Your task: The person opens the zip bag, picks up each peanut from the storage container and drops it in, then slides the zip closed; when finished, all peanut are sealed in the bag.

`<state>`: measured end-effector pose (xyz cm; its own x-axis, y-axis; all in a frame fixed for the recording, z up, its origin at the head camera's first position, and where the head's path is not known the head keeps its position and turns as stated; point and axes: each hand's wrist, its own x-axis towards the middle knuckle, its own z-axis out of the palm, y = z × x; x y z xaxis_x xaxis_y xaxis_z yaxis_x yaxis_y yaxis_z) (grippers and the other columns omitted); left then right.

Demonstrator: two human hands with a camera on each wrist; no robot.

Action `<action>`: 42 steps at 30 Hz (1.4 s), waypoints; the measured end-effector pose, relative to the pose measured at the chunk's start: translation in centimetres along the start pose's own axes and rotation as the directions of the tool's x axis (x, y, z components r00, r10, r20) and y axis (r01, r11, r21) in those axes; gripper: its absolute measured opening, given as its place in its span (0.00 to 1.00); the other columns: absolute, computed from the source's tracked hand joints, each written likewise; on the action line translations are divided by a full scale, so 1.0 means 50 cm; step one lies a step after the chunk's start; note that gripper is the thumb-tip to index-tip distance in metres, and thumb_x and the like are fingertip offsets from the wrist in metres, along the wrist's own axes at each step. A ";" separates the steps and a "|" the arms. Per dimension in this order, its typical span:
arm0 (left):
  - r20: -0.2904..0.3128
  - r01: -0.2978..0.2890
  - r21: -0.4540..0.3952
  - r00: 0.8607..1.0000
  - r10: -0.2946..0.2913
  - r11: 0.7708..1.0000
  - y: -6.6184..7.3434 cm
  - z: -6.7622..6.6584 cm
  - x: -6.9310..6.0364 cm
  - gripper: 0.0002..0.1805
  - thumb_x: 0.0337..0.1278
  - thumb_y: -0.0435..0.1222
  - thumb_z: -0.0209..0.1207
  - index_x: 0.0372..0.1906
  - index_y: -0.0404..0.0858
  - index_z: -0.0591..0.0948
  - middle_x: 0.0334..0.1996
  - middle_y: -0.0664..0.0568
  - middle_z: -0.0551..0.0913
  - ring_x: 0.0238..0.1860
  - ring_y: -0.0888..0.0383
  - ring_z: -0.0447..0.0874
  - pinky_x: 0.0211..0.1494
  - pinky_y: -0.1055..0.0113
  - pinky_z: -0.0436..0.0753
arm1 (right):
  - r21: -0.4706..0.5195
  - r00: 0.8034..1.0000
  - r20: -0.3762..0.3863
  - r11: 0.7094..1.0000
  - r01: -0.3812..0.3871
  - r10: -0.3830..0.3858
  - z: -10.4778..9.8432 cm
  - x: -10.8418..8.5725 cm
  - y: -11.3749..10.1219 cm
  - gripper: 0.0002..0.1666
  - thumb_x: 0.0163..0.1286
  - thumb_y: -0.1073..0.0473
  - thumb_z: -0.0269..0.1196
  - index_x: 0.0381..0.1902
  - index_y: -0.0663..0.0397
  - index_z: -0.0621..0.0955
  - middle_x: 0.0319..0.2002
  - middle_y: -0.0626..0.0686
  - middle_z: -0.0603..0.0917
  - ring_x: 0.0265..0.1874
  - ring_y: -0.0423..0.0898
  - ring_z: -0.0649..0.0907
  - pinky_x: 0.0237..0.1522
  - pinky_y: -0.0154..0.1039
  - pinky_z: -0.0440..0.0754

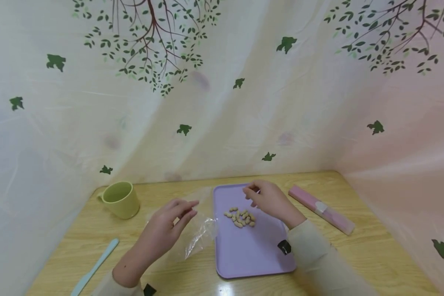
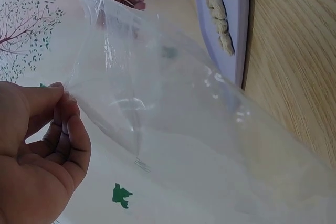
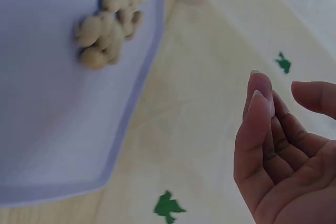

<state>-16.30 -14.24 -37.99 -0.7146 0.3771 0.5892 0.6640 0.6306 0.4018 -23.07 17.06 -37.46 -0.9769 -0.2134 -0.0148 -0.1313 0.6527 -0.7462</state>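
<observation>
A clear plastic bag (image 2: 173, 93) hangs from my left hand (image 1: 167, 224), whose thumb and fingertips pinch its upper edge in the left wrist view. In the head view the bag's lower part shows beside the tray, over the table. Several unshelled peanuts (image 1: 240, 218) lie in a loose cluster on the purple tray (image 1: 253, 255). Above the tray's far right part, my right hand (image 1: 268, 199) is raised with loosely bent fingers. The right wrist view shows a gap between its thumb and fingers (image 3: 254, 129), with nothing held there.
A green mug (image 1: 121, 200) stands at the back left of the wooden table (image 1: 185, 279). Nearer on the left lies a pale blue spatula-like utensil (image 1: 96, 265). Right of the tray is a long pink package (image 1: 320, 209). A printed curtain (image 1: 222, 102) closes off the back.
</observation>
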 end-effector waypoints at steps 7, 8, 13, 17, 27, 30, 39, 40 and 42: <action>0.029 0.005 -0.002 1.000 -0.004 1.000 0.000 0.003 -0.002 0.15 0.71 0.33 0.68 0.58 0.38 0.89 0.42 0.57 0.87 0.35 0.70 0.75 0.33 0.76 0.80 | 0.046 0.994 0.086 0.997 -0.070 0.066 -0.002 0.046 0.054 0.18 0.82 0.51 0.62 0.57 0.58 0.85 0.50 0.61 0.89 0.38 0.48 0.90 0.39 0.41 0.90; 0.034 0.008 -0.003 0.999 -0.008 1.000 0.001 0.004 -0.001 0.15 0.71 0.33 0.68 0.58 0.38 0.89 0.42 0.57 0.87 0.36 0.70 0.75 0.34 0.76 0.80 | 0.042 0.992 0.098 0.996 -0.081 0.077 0.000 0.052 0.059 0.17 0.82 0.52 0.63 0.56 0.58 0.86 0.49 0.61 0.89 0.37 0.47 0.89 0.39 0.40 0.89; 0.043 0.005 -0.003 0.999 -0.005 1.000 0.003 0.004 -0.001 0.14 0.71 0.34 0.67 0.58 0.39 0.89 0.43 0.57 0.87 0.35 0.70 0.75 0.33 0.76 0.79 | 0.012 0.986 0.139 0.995 -0.100 0.097 0.028 0.084 0.074 0.14 0.76 0.55 0.68 0.51 0.59 0.87 0.45 0.57 0.91 0.35 0.46 0.89 0.37 0.38 0.88; 0.039 -0.008 -0.009 0.999 0.008 1.000 0.001 0.004 -0.001 0.14 0.71 0.33 0.68 0.58 0.38 0.89 0.42 0.56 0.87 0.35 0.71 0.74 0.32 0.76 0.79 | -0.018 0.982 0.168 0.997 -0.080 0.082 0.053 0.103 0.069 0.13 0.71 0.56 0.72 0.47 0.60 0.87 0.40 0.55 0.91 0.33 0.45 0.88 0.37 0.37 0.88; 0.044 -0.024 -0.017 0.999 0.025 1.000 0.002 0.002 0.000 0.14 0.71 0.32 0.68 0.57 0.38 0.89 0.41 0.57 0.86 0.35 0.72 0.74 0.33 0.77 0.79 | -0.036 0.963 0.244 0.994 -0.105 0.110 0.079 0.137 0.058 0.07 0.69 0.62 0.73 0.41 0.58 0.87 0.32 0.53 0.89 0.31 0.44 0.86 0.36 0.34 0.85; 0.046 -0.019 -0.020 0.999 0.020 1.000 0.003 0.001 -0.001 0.14 0.70 0.32 0.68 0.58 0.38 0.89 0.42 0.57 0.86 0.35 0.72 0.75 0.33 0.77 0.79 | -0.057 0.960 0.265 0.995 -0.084 0.096 0.081 0.144 0.057 0.07 0.67 0.61 0.74 0.40 0.57 0.86 0.31 0.52 0.88 0.30 0.44 0.85 0.35 0.34 0.83; 0.039 -0.007 -0.012 0.999 0.008 1.000 0.007 0.002 -0.003 0.14 0.71 0.32 0.68 0.57 0.39 0.89 0.42 0.58 0.86 0.35 0.72 0.75 0.33 0.77 0.80 | -0.163 0.948 0.315 0.987 -0.001 0.053 0.080 0.158 0.057 0.11 0.64 0.57 0.79 0.30 0.52 0.86 0.28 0.51 0.88 0.27 0.42 0.83 0.32 0.33 0.79; 0.038 -0.006 -0.014 0.999 0.006 1.000 0.008 0.002 -0.003 0.14 0.70 0.32 0.68 0.57 0.39 0.89 0.42 0.58 0.86 0.35 0.72 0.75 0.33 0.77 0.80 | -0.175 0.947 0.318 0.985 0.007 0.050 0.082 0.160 0.057 0.11 0.64 0.57 0.79 0.29 0.52 0.86 0.28 0.50 0.87 0.27 0.42 0.83 0.32 0.33 0.79; 0.037 -0.002 -0.016 0.999 0.003 1.000 0.008 0.002 -0.004 0.14 0.70 0.32 0.68 0.57 0.39 0.89 0.42 0.59 0.86 0.35 0.72 0.75 0.33 0.77 0.80 | -0.198 0.945 0.324 0.980 0.020 0.046 0.087 0.164 0.058 0.11 0.64 0.56 0.79 0.28 0.51 0.86 0.27 0.48 0.87 0.27 0.41 0.83 0.32 0.32 0.79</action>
<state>-15.89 -13.99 -38.02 -0.7203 0.4037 0.5641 0.6691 0.6189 0.4114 -30.73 14.05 -42.63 -0.8746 -0.4068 -0.2637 -0.1814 0.7791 -0.6001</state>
